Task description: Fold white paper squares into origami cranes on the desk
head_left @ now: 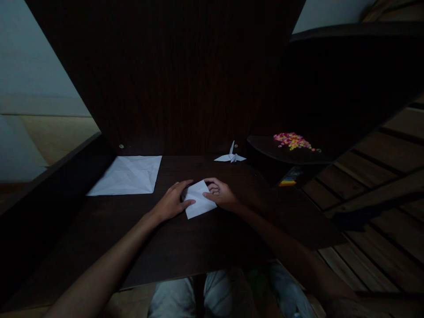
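Observation:
A small folded white paper (198, 201) is held between my two hands, a little above or on the dark desk; I cannot tell which. My left hand (172, 199) grips its left edge, thumb on the front face and fingers behind. On the opposite side, my right hand (221, 193) pinches the paper, its thumb on top and its other fingers curled. Beyond my hands, near the back panel, stands a white origami crane (231, 156) with wings spread. At the back left lies a larger creased white sheet (129, 176).
The dark wooden desk (165, 258) has a raised side wall (49, 194) at left and a tall back panel (185, 79). A curved corner shelf (265, 147) at right holds a pile of small pink and yellow pieces (294, 141). Under it is a colourful item (289, 182).

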Demonstrator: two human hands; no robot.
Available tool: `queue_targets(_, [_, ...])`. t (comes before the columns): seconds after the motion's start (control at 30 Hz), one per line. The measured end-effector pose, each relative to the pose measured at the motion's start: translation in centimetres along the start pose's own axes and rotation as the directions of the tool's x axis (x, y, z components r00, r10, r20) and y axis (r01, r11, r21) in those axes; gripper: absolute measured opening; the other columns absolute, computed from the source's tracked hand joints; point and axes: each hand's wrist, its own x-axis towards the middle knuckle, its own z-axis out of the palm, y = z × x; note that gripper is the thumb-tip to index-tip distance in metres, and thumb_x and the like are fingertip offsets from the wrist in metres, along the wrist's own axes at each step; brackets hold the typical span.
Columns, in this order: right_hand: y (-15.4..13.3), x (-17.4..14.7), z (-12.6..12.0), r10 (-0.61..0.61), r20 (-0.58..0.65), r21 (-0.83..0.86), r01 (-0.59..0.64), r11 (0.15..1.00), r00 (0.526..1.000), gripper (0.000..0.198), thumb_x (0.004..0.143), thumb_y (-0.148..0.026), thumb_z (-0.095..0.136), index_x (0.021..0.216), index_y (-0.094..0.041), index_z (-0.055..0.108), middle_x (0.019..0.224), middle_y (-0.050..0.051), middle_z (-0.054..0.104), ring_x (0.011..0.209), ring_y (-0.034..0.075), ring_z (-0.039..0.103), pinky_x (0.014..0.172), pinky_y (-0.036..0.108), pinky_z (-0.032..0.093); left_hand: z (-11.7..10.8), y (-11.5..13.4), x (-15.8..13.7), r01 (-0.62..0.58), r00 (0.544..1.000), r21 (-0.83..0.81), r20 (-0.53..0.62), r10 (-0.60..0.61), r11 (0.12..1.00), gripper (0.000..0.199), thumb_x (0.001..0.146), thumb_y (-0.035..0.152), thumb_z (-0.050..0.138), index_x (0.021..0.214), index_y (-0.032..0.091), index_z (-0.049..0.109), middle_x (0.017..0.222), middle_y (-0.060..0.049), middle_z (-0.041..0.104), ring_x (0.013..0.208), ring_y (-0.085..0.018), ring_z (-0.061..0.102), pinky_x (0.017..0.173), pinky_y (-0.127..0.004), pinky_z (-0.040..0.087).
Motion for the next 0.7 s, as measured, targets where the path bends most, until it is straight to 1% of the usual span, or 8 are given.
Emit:
queue_targets(0.1, [-0.02,-0.05,-0.37,0.067,0.114,0.033,-0.071,0.997,0.991,0.042,0.063,-0.029,0.075,0.099,-0.015,0.061,0.077,0.0,0.063,0.065,0.011,0.058,0.057,0.022,0.045,0.04,0.0,0.01,0.0,1.0,0.013,-0.014,0.0,1.0,0.059,0.078,0.033,0.067,0.131,0.02,0.045,0.125,-0.011,0.058,0.114,-0.028,0.055,0.097,-0.047,0.043])
queue_targets(0.17, [-0.09,-0.13,-0.47,0.086,0.156,0.05,-0.095,0.994,0.984,0.038,0.061,-0.026,0.077,0.094,-0.014,0.063,0.081,0.002,0.066,0.071,0.013,0.061,0.06,0.024,0.047,-0.03,-0.01,0.03,0.003,1.0,0.027,-0.018,-0.003,1.0,0.058,0.077,0.035,0.068,0.129,0.02,0.046,0.124,-0.011,0.059,0.114,-0.029,0.054,0.098,-0.048,0.041])
queue_targets(0.3, [-0.2,-0.12,-0.4,0.11,0.139,0.072,-0.121,0.99,0.984,0.033,0.059,-0.021,0.076,0.088,-0.014,0.063,0.08,0.002,0.067,0.072,0.014,0.063,0.063,0.025,0.049,-0.27,-0.06,0.07,-0.058,0.998,0.012,-0.014,0.058,0.998,0.066,0.074,0.038,0.072,0.131,0.022,0.042,0.126,-0.01,0.056,0.118,-0.028,0.051,0.103,-0.05,0.036])
queue_targets(0.37, [-0.21,-0.03,-0.41,0.128,0.13,0.106,-0.143,0.984,0.983,0.036,0.057,-0.021,0.077,0.089,-0.015,0.061,0.08,0.001,0.067,0.07,0.014,0.064,0.061,0.024,0.049,-0.37,-0.01,0.09,-0.113,0.993,-0.016,-0.036,0.112,0.994,0.072,0.07,0.04,0.076,0.13,0.022,0.041,0.125,-0.011,0.055,0.118,-0.028,0.05,0.102,-0.048,0.038])
queue_targets(0.43, [-0.17,0.07,-0.47,0.151,0.123,0.147,-0.169,0.975,0.981,0.041,0.056,-0.021,0.078,0.093,-0.016,0.06,0.08,0.001,0.067,0.068,0.013,0.064,0.058,0.023,0.049,-0.44,0.15,0.08,-0.168,0.984,-0.049,-0.064,0.165,0.985,0.071,0.065,0.041,0.079,0.124,0.022,0.045,0.124,-0.011,0.054,0.117,-0.028,0.051,0.099,-0.046,0.042])
queue_targets(0.5, [-0.11,0.15,-0.54,0.169,0.115,0.19,-0.189,0.963,0.979,0.047,0.055,-0.022,0.079,0.098,-0.016,0.059,0.079,0.0,0.067,0.066,0.013,0.065,0.057,0.023,0.049,-0.49,0.4,0.05,-0.207,0.977,-0.074,-0.069,0.202,0.975,0.063,0.064,0.042,0.079,0.116,0.022,0.05,0.124,-0.011,0.053,0.117,-0.028,0.051,0.097,-0.044,0.044])
queue_targets(0.6, [-0.13,0.22,-0.54,0.164,0.109,0.249,-0.187,0.95,0.98,0.055,0.055,-0.025,0.081,0.105,-0.016,0.059,0.077,0.0,0.067,0.067,0.015,0.065,0.06,0.025,0.05,-0.58,0.69,-0.01,-0.226,0.974,-0.088,-0.053,0.222,0.97,0.041,0.073,0.039,0.073,0.106,0.022,0.057,0.125,-0.01,0.052,0.117,-0.027,0.05,0.097,-0.042,0.044])
queue_targets(0.7, [-0.56,0.2,-0.45,0.154,0.099,0.284,-0.176,0.942,0.983,0.051,0.063,-0.034,0.078,0.107,-0.016,0.06,0.079,0.002,0.069,0.071,0.016,0.066,0.064,0.027,0.051,-0.64,0.72,-0.02,-0.205,0.977,-0.086,-0.085,0.198,0.975,0.024,0.08,0.035,0.067,0.099,0.021,0.061,0.123,-0.009,0.053,0.116,-0.025,0.052,0.097,-0.041,0.044])
